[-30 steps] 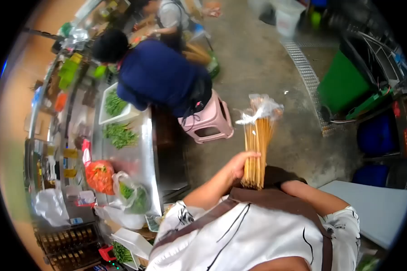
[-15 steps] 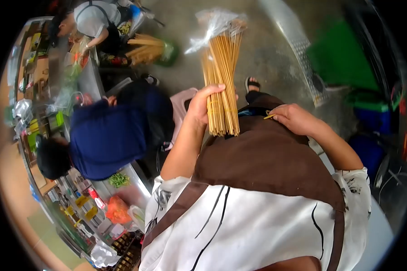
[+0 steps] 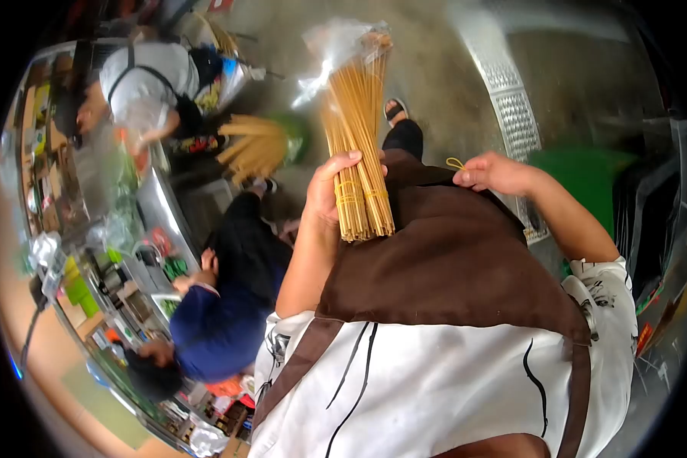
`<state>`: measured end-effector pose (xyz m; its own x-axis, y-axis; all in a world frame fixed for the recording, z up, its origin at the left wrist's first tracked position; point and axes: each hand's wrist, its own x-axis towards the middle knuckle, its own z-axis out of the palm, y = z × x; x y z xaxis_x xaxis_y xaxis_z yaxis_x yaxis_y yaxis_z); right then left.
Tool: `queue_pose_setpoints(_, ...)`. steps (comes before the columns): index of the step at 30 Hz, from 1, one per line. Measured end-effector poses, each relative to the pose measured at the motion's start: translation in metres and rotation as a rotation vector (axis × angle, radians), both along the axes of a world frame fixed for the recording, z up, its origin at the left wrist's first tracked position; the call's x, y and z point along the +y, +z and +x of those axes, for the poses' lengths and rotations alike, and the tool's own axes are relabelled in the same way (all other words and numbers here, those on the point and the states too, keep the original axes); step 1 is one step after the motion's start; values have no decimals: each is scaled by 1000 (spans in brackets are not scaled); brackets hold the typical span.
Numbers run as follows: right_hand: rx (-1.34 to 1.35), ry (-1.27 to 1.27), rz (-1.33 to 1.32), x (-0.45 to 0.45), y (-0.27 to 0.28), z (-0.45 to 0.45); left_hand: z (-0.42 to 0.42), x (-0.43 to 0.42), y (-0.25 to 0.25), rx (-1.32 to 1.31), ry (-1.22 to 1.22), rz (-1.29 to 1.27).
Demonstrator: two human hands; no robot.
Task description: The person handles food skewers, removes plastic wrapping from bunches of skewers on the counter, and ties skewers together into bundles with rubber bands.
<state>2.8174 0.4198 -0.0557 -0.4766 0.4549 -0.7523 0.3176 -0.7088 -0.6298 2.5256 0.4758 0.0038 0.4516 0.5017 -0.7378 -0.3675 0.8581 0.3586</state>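
Observation:
A thick bundle of thin wooden sticks point(image 3: 356, 114) stands out in front of the brown apron point(image 3: 450, 259). My left hand point(image 3: 325, 185) is closed around its lower part. Yellow bands point(image 3: 349, 194) circle the sticks near their lower ends, and crumpled clear plastic point(image 3: 336, 49) covers the far ends. To the right, over the apron's edge, my right hand point(image 3: 492, 174) pinches a small yellow rubber band point(image 3: 455, 163), whose loop sticks out past the fingertips, apart from the bundle.
A person in a light shirt point(image 3: 149, 84) and another in dark blue point(image 3: 223, 328) work at a metal counter point(image 3: 162, 202) on the left. Flat wooden sticks point(image 3: 253, 145) stand out of a green holder. A metal floor grate point(image 3: 511, 111) and green bin point(image 3: 576, 179) are right.
My left hand has brought the bundle up and left, closer to my body's left side. My right hand has risen from the apron with the yellow band now showing. The view has shifted.

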Motion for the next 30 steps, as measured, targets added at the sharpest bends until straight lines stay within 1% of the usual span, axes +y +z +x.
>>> queue_pose_setpoints(1, -3, -7, 12, 28, -8, 2, 5, 32, -6, -3, -7, 12)
queue_pose_setpoints(3, -46, 163, 280, 68, -22, 8, 17, 83, -11, 15, 1, 12)
queue_pose_setpoints(4, -32, 150, 304, 91, -23, 5, 23, 111, -13, 8, -18, -40)
queue_pose_setpoints(5, -30, 154, 306, 113, -20, -1, 23, 133, -4, 9, -15, -38)
queue_pose_setpoints(7, 59, 116, 491, 163, -34, -8, 34, 182, 11, 65, -42, -25)
queue_pose_setpoints(8, 3, 185, 743, 186, -50, -10, 38, 206, 12, 33, -57, 30)
queue_pose_setpoints(9, 2, 186, 764, 209, -63, -13, 43, 228, 14, 62, -22, 46)
queue_pose_setpoints(10, -140, 310, 840, 232, -76, -14, 45, 247, 12, 73, -22, 46)
queue_pose_setpoints(11, -290, 434, 922, 263, -77, -13, 47, 270, 9, 82, -18, 58)
queue_pose_setpoints(13, -494, 807, 857, 324, -73, -22, 46, 319, -3, 41, -49, 111)
queue_pose_setpoints(15, -470, 852, 735, 379, -119, -25, 51, 362, -18, 79, -43, 115)
queue_pose_setpoints(16, -466, 887, 775, 391, -119, -11, 66, 369, -20, 76, -44, 125)
queue_pose_setpoints(19, -390, 960, 878, 495, -95, -4, 78, 430, -39, 43, 63, 148)
queue_pose_setpoints(20, -352, 990, 909, 527, -79, -5, 84, 452, -30, 8, 92, 140)
queue_pose_setpoints(21, -324, 1064, 941, 553, -90, 0, 90, 473, -22, -26, 109, 136)
queue_pose_setpoints(22, -294, 1135, 974, 580, -99, 4, 93, 494, -16, -3, 146, 153)
queue_pose_setpoints(23, -336, 1048, 1194, 594, -107, 12, 96, 509, -13, 17, 179, 159)
queue_pose_setpoints(24, -267, 1214, 1205, 622, -83, 15, 95, 525, -17, 2, 194, 134)
queue_pose_setpoints(25, -251, 1251, 1221, 647, -76, 13, 96, 542, -15, 35, 234, 149)
queue_pose_setpoints(26, -139, 1107, 1217, 639, -92, 13, 96, 533, -30, 32, 246, 143)
queue_pose_setpoints(27, -33, 980, 1181, 656, -89, 18, 96, 548, -29, 9, 265, 120)
queue_pose_setpoints(28, -84, 1210, 1208, 678, -82, 24, 95, 563, -29, -9, 307, 128)
queue_pose_setpoints(29, -96, 1206, 1193, 690, -77, 27, 93, 572, -32, -25, 335, 135)
queue_pose_setpoints(30, -42, 1216, 1282, 713, -68, 27, 88, 592, -30, -24, 330, 99)
